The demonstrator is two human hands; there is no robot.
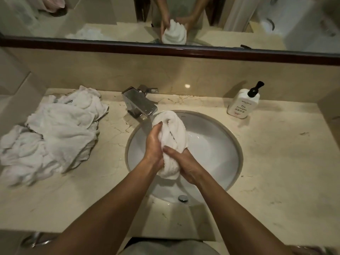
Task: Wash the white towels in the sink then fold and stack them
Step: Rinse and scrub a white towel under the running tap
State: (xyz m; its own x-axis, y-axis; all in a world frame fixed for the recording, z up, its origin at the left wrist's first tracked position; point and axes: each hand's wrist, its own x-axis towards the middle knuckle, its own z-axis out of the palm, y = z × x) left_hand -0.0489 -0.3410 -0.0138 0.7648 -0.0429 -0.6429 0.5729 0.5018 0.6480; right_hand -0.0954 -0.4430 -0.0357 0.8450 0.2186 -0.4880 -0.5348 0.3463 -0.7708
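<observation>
A wet white towel (174,129), bunched and twisted, hangs over the round white sink (217,150). My left hand (154,144) grips its left side, fingers curled into the cloth. My right hand (181,161) grips it lower down, thumb across the front. Both hands are wet. The towel's top end reaches up to just under the chrome faucet (141,104). A crumpled pile of white towels (55,133) lies on the marble counter (276,162) to the left of the sink.
A white pump bottle with a black pump (243,103) stands at the back right of the counter. The sink overflow hole (183,198) shows at the basin's near wall. A dark-framed mirror (220,50) runs along the back wall.
</observation>
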